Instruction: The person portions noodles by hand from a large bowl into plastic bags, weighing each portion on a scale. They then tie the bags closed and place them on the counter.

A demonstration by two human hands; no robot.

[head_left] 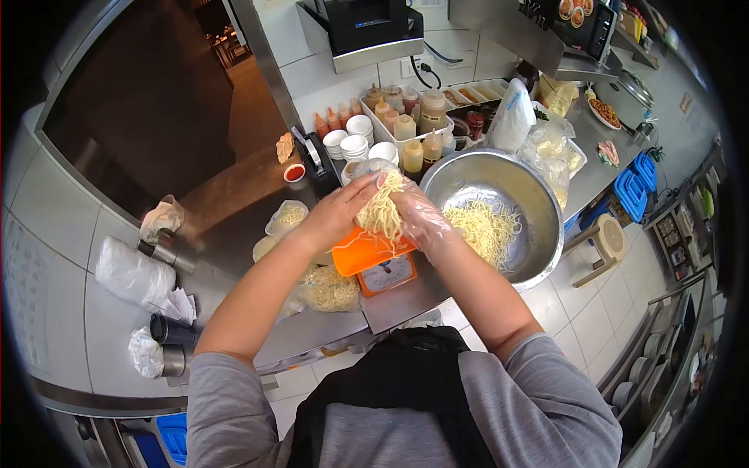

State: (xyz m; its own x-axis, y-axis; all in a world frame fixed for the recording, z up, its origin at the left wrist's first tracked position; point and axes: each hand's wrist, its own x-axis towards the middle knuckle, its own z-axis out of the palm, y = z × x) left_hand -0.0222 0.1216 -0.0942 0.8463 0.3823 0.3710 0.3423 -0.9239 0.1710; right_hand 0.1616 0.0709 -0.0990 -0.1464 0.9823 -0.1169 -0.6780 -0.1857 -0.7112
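Note:
Over the orange tray (363,253) of a kitchen scale (388,274), a clump of pale noodles (381,209) is between my two hands. My right hand (424,217), in a clear plastic glove, is closed on the noodles from the right. My bare left hand (339,209) is at their left side, its fingers curled at a clear plastic bag (374,166); the bag's lower part is hidden. Some strands hang over the tray. To the right, a large metal bowl (538,234) holds more loose noodles (485,230). Bagged noodles (331,288) lie left of the scale.
Sauce bottles (412,156) and stacked white cups (355,147) stand behind my hands. A black tape dispenser (316,164) is at the back left. Plastic bags (546,152) sit behind the bowl. A beige stool (605,246) stands on the floor at the right.

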